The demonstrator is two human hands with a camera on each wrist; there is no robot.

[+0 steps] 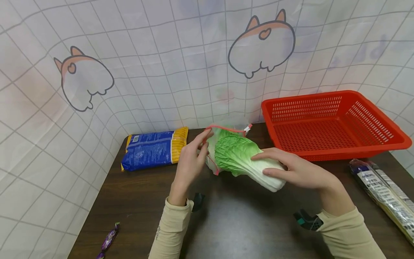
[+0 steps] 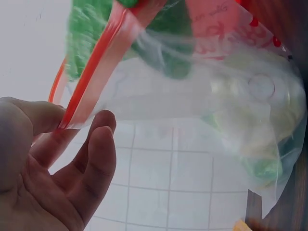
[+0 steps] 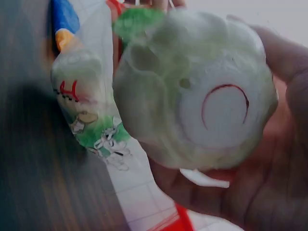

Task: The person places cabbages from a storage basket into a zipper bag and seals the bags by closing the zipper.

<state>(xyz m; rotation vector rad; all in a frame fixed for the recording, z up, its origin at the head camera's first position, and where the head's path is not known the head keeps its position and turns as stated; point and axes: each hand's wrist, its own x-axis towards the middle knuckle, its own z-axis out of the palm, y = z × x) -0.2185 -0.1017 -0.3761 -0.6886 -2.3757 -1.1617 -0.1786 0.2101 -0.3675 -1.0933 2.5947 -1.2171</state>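
Beige sleeves (image 1: 350,235) lie nearest my view. I record the left hand (image 1: 190,160) pinching the zip bag (image 2: 192,96) by its rim, apparently spreading it; the right hand (image 1: 300,171) grips the napa cabbage (image 1: 237,153) low (leafy end at the bag's mouth), presumably for control.

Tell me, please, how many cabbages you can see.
1 plainly visible: the cabbage in the right hand, its leafy end at the mouth of the clear bag, which may hide another.
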